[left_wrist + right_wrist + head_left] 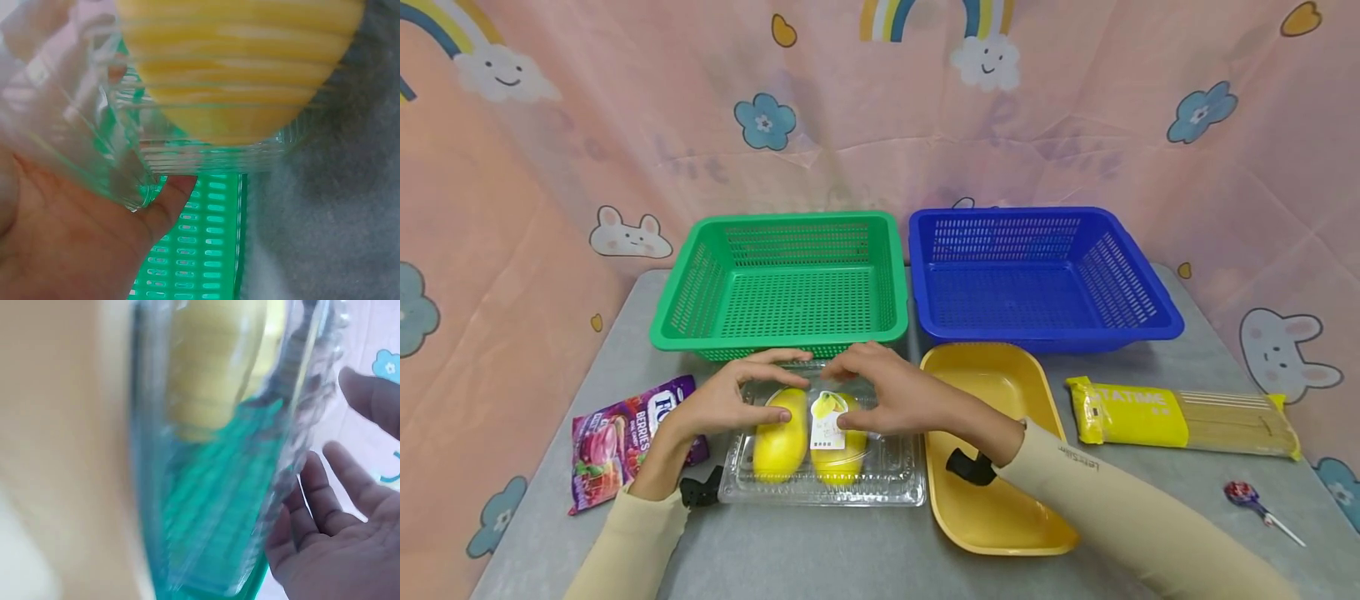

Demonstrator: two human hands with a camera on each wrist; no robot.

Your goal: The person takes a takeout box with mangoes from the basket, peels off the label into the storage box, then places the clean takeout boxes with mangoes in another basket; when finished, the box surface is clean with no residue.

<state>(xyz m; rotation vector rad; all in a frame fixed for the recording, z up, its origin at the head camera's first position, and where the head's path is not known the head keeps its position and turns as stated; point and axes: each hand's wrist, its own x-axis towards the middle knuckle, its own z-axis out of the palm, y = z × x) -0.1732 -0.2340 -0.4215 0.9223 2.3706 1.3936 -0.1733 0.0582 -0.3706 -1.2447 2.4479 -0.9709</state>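
Observation:
A clear plastic clamshell box point(891, 479) lies on the grey table with two yellow mangoes point(777, 454) inside. A white label point(827, 433) with a mango picture is on top of it. My left hand point(722, 404) arches over the box's left side, thumb above the lid; in the left wrist view one fingertip passes out of sight behind the box edge. Over the right half is my right hand point(891, 392), its fingers apart and loosely bent. The right wrist view shows these fingers point(319, 494) beside the ribbed edge; whether they touch it I cannot tell.
Behind the box stands a green basket point(782, 343), with a blue basket point(1052, 337) to its right. A yellow tray point(992, 533) lies under my right forearm. Purple candy bag point(606, 446) at left; noodle pack point(1183, 417) and lollipop point(1243, 493) at right.

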